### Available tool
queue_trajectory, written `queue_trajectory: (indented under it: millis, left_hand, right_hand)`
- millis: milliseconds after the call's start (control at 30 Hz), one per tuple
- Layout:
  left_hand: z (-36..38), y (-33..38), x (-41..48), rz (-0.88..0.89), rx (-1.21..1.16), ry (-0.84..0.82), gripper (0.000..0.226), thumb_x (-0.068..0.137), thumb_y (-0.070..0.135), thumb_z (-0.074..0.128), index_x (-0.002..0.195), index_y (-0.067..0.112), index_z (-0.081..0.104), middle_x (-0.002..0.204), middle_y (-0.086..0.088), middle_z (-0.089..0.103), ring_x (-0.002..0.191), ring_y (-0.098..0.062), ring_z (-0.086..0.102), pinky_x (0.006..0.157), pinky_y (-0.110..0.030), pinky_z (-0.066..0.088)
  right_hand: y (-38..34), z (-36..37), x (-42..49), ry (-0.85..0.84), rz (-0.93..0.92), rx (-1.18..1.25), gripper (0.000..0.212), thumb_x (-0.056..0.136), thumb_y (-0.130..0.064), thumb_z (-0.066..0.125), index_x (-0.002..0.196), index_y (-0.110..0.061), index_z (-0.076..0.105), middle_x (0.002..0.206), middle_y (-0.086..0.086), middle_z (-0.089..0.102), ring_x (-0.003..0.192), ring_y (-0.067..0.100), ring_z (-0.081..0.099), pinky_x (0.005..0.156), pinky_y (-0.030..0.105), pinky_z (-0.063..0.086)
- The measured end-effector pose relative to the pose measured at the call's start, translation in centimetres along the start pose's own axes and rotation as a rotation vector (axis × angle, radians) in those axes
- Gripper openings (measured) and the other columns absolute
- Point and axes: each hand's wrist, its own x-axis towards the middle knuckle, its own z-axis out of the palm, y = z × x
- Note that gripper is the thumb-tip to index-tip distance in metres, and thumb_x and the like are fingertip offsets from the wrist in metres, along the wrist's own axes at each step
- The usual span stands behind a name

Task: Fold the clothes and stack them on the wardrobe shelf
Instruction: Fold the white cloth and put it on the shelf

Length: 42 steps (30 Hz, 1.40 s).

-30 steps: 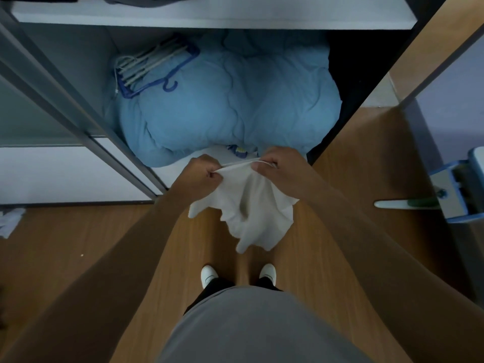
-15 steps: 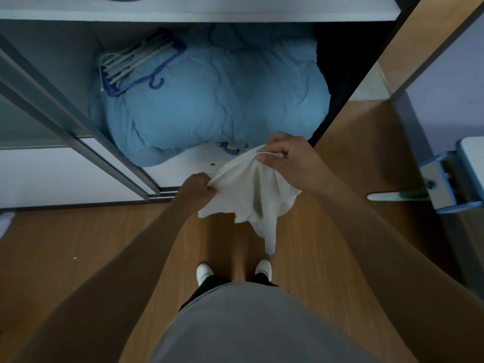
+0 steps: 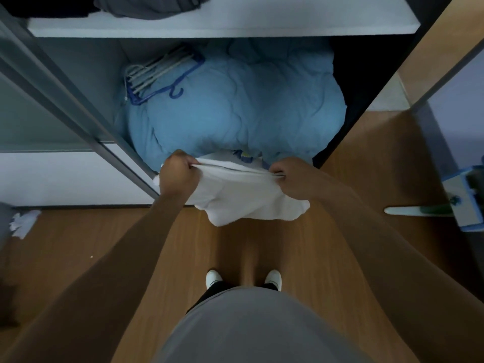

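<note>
Before open wardrobe: left hand [image 3: 176, 176] pinches top edge of limp white cotton garment [image 3: 243, 197], stretched across to right hand [image 3: 296, 179], also pinching. Light, floppy; likely best gripped at corners. White shelf [image 3: 235, 24] above.

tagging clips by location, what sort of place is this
Probably a bedroom, at an open wardrobe: a shelf with dark clothes, a blue duvet with hangers on it below, a wood floor. The left hand and right hand grip a white garment.
</note>
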Motion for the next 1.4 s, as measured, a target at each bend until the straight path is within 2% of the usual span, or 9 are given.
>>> queue_trajectory:
  millis: [167, 333, 533, 767, 867, 967, 1200, 1300, 1400]
  left_hand:
    - [-1.0, 0.3, 0.1, 0.053, -0.038, 0.079, 0.026, 0.079, -0.007, 0.051, 0.091, -0.001, 0.073, 0.099, -0.016, 0.064, 0.094, -0.032, 0.060, 0.079, -0.026, 0.042]
    - [-1.9, 0.1, 1.0, 0.083, -0.054, 0.036, 0.023, 0.081, -0.006, 0.056, 0.091, 0.000, 0.075, 0.101, -0.015, 0.064, 0.093, -0.029, 0.061, 0.082, -0.025, 0.046]
    - [-2.1, -1.5, 1.9, 0.135, -0.102, -0.073, 0.024, 0.083, -0.011, 0.056, 0.092, 0.001, 0.075, 0.103, -0.014, 0.061, 0.093, -0.025, 0.057, 0.080, -0.018, 0.037]
    - [-0.4, -2.1, 3.8, 0.192, -0.335, -0.063, 0.019, 0.079, -0.014, 0.065, 0.090, -0.001, 0.073, 0.113, -0.022, 0.061, 0.108, -0.026, 0.056, 0.090, -0.016, 0.040]
    - [0.6, -1.4, 3.7, 0.008, -0.522, -0.052, 0.018, 0.079, -0.004, 0.074, 0.088, 0.008, 0.062, 0.098, -0.011, 0.060, 0.093, -0.018, 0.056, 0.078, -0.009, 0.041]
    - [1.1, -1.9, 3.3, -0.203, -0.620, -0.284, 0.016, 0.090, 0.014, 0.065, 0.078, 0.022, 0.060, 0.080, 0.003, 0.063, 0.076, -0.011, 0.058, 0.071, -0.021, 0.049]
    - [0.7, -1.7, 2.4, -0.344, -1.089, -0.819, 0.053, 0.098, 0.051, 0.036, 0.134, 0.015, 0.051, 0.122, 0.004, 0.064, 0.127, -0.017, 0.057, 0.109, -0.033, 0.044]
    - [-0.8, -2.5, 1.9, -0.171, -0.862, -0.961, 0.093, 0.071, 0.077, 0.062, 0.135, 0.010, 0.053, 0.132, -0.008, 0.062, 0.123, -0.024, 0.059, 0.108, -0.044, 0.045]
    - [-0.9, -2.0, 2.3, -0.118, -0.599, -0.960, 0.080, 0.069, 0.064, 0.076, 0.129, 0.014, 0.059, 0.125, -0.005, 0.068, 0.115, -0.025, 0.064, 0.105, -0.050, 0.047]
  right_hand:
    - [-1.8, 0.1, 0.9, 0.088, 0.015, 0.349, 0.034, 0.086, -0.001, 0.048, 0.055, -0.013, 0.046, 0.056, 0.000, 0.043, 0.052, 0.011, 0.039, 0.053, 0.029, 0.026]
    - [-4.0, 0.2, 1.7, -0.205, -0.028, 0.060, 0.049, 0.069, -0.071, 0.071, 0.101, -0.037, 0.060, 0.092, -0.023, 0.061, 0.082, -0.004, 0.056, 0.067, 0.018, 0.040]
    - [-5.2, 0.9, 3.1, -0.165, -0.124, 0.018, 0.017, 0.098, -0.029, 0.059, 0.085, -0.018, 0.059, 0.086, -0.003, 0.060, 0.085, 0.016, 0.057, 0.073, 0.030, 0.042]
    - [-7.2, 0.5, 3.7, -0.227, -0.116, 0.061, 0.020, 0.098, -0.041, 0.058, 0.079, -0.047, 0.057, 0.081, -0.024, 0.062, 0.076, -0.005, 0.057, 0.066, 0.014, 0.041]
    - [-7.6, 0.7, 4.2, -0.208, -0.091, 0.113, 0.021, 0.096, -0.042, 0.060, 0.075, -0.044, 0.058, 0.071, -0.024, 0.062, 0.067, -0.009, 0.057, 0.062, 0.012, 0.041]
    - [-7.9, 0.7, 4.7, -0.156, -0.085, 0.184, 0.027, 0.096, -0.042, 0.061, 0.070, -0.034, 0.057, 0.058, -0.029, 0.059, 0.057, -0.013, 0.054, 0.053, 0.007, 0.036]
    - [-8.6, 0.2, 6.2, -0.018, -0.090, 0.349, 0.038, 0.092, -0.041, 0.067, 0.055, -0.043, 0.062, 0.051, -0.023, 0.055, 0.050, -0.008, 0.051, 0.048, 0.008, 0.033]
    - [-8.6, -0.3, 6.9, 0.040, -0.092, 0.474, 0.032, 0.089, -0.030, 0.074, 0.059, -0.040, 0.067, 0.057, -0.020, 0.061, 0.057, -0.006, 0.055, 0.058, 0.014, 0.041]
    - [-9.1, -1.0, 7.5, 0.155, -0.011, 0.647, 0.006, 0.087, -0.025, 0.075, 0.087, -0.020, 0.078, 0.080, -0.008, 0.074, 0.076, 0.007, 0.069, 0.071, 0.024, 0.053]
